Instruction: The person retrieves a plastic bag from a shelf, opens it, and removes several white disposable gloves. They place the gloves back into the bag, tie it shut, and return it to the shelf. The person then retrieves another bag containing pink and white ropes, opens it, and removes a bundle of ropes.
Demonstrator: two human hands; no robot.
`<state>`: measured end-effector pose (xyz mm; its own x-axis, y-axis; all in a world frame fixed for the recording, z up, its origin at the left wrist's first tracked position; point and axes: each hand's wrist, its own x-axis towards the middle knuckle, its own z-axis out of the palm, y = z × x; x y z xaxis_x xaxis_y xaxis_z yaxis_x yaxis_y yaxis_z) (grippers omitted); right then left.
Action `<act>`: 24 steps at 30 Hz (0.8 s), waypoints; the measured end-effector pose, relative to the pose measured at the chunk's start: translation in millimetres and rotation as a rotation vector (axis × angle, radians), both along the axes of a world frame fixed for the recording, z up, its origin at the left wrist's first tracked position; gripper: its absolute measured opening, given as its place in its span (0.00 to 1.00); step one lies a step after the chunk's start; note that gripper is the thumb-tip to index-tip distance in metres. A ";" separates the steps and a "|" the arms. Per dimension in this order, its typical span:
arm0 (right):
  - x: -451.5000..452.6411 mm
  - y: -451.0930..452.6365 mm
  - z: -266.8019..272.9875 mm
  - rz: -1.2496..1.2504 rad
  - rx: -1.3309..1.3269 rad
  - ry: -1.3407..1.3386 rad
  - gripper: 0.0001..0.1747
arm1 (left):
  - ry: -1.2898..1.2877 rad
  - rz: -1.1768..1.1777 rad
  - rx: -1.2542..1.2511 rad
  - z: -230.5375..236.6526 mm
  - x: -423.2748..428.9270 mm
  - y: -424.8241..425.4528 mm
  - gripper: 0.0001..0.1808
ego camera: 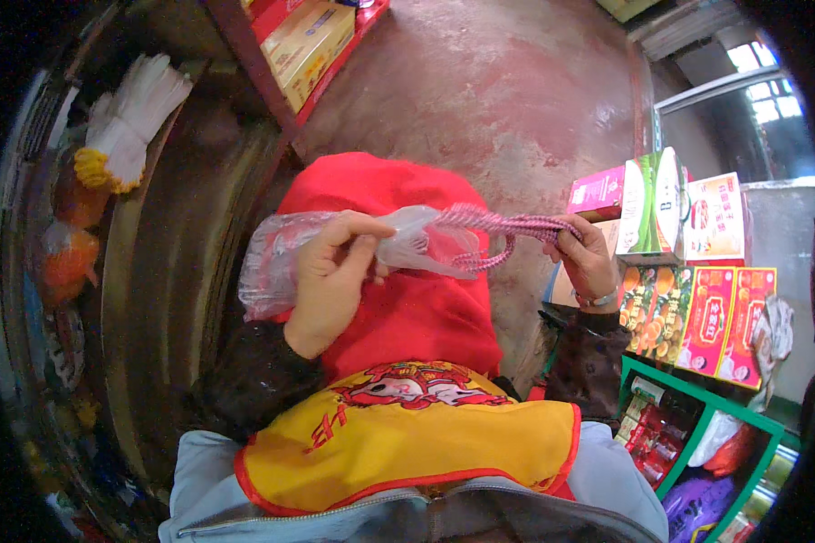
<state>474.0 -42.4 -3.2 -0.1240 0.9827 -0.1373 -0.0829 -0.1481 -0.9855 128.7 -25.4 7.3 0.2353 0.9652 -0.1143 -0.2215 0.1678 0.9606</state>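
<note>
My left hand (pixel 333 285) pinches the gathered neck of a clear plastic bag (pixel 275 268) between thumb and fingers. The bag's packed end, showing pinkish and white contents, lies to the left over my lap. Its loose mouth (pixel 441 254) spreads to the right of my fingers. A looped bundle of pink-and-white braided cord (pixel 496 224) runs out of this mouth. At the cord's far right end, my right hand (pixel 587 254) grips the loops. Both hands are above a red and yellow apron (pixel 394 319) across my lap. The cord's other end is partly hidden inside the bag.
On the left, white knit gloves with yellow cuffs (pixel 125 129) lie beside wooden shelving (pixel 156 292). Printed cartons (pixel 652 203) are stacked at right above a green-framed shelf (pixel 703 400) of packaged goods. A yellow carton (pixel 312 47) rests on a red shelf ahead.
</note>
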 end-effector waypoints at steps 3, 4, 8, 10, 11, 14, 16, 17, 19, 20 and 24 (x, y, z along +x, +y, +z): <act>-6.4 -3.7 -7.8 -0.198 -0.021 0.280 0.12 | -0.034 0.043 -0.103 3.4 1.5 5.9 0.09; -15.4 -1.7 -9.3 -0.229 -0.012 0.341 0.13 | -0.024 0.061 -0.125 3.9 3.5 6.8 0.10; -34.7 6.9 -22.7 -0.098 0.025 0.571 0.14 | 0.150 -0.057 -0.032 -3.5 5.0 15.2 0.12; -53.2 11.2 -20.6 -0.079 0.010 0.634 0.13 | 0.329 -0.166 0.163 -1.9 -0.3 24.5 0.21; -63.8 12.8 -17.5 -0.109 0.025 0.533 0.13 | 0.416 -0.152 0.290 1.9 -0.2 25.7 0.23; -97.3 9.8 3.8 -0.179 0.045 0.265 0.13 | 0.579 -0.262 0.505 7.6 2.6 28.9 0.42; -112.4 4.1 10.2 -0.073 0.244 -0.155 0.16 | 0.300 -0.276 0.470 4.8 7.9 31.3 0.44; -120.3 4.3 13.7 -0.023 0.344 -0.364 0.18 | 0.160 -0.282 0.451 5.0 7.8 32.7 0.45; -136.7 7.3 19.9 0.066 0.634 -0.514 0.24 | -0.203 -0.372 -0.020 25.7 6.4 30.6 0.32; -142.7 7.4 18.8 0.098 0.710 -0.567 0.25 | -0.344 -0.322 -0.092 20.0 10.2 31.1 0.27; -148.2 11.8 35.9 0.159 0.690 -0.501 0.25 | -0.522 -0.227 -0.180 16.5 1.2 33.7 0.15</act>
